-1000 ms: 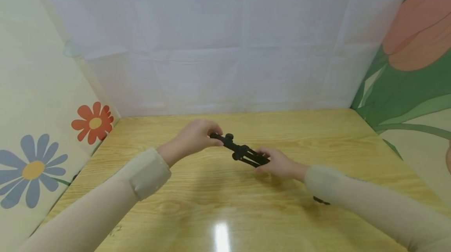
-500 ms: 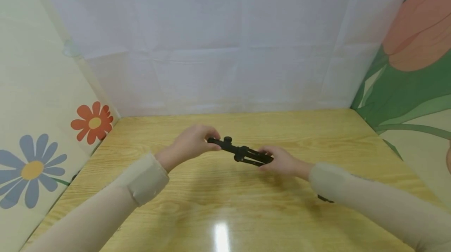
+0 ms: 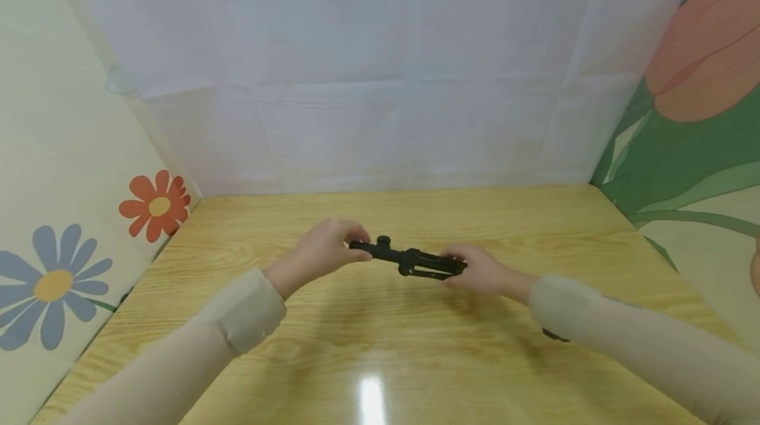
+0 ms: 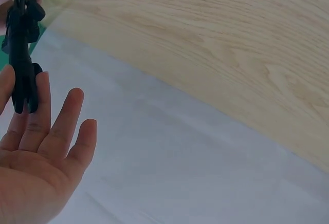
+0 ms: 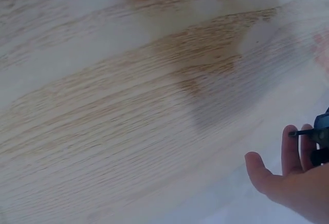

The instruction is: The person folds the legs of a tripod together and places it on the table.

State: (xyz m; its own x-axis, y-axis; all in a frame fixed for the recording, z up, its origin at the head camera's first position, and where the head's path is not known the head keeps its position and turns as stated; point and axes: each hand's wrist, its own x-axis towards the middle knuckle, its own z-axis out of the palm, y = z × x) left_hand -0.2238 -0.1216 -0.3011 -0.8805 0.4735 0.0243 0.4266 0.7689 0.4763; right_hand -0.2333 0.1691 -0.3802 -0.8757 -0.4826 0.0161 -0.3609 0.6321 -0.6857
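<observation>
Held between both hands over the table is a black mini tripod (image 3: 388, 253) with round knobs and slim parallel legs at its right end. My left hand (image 3: 328, 248) pinches its narrow left end between thumb and fingers; in the left wrist view the other fingers of that hand (image 4: 46, 157) stand spread away from the tripod (image 4: 20, 54). At the leg end, my right hand (image 3: 479, 271) grips with thumb and fingers on either side. Only part of the tripod (image 5: 321, 134) shows at the right wrist view's right edge, beside the right hand (image 5: 293, 183).
A wood-grain table (image 3: 332, 359) lies beneath the hands. Partly covered by the right sleeve (image 3: 570, 306), a small dark item (image 3: 555, 334) lies on it. White sheeting (image 3: 380, 82) hangs behind, with flower-painted panels (image 3: 53, 148) at the sides.
The tripod's left end has come down, so it tilts less. My left hand has lowered with it, and my right hand has shifted slightly right.
</observation>
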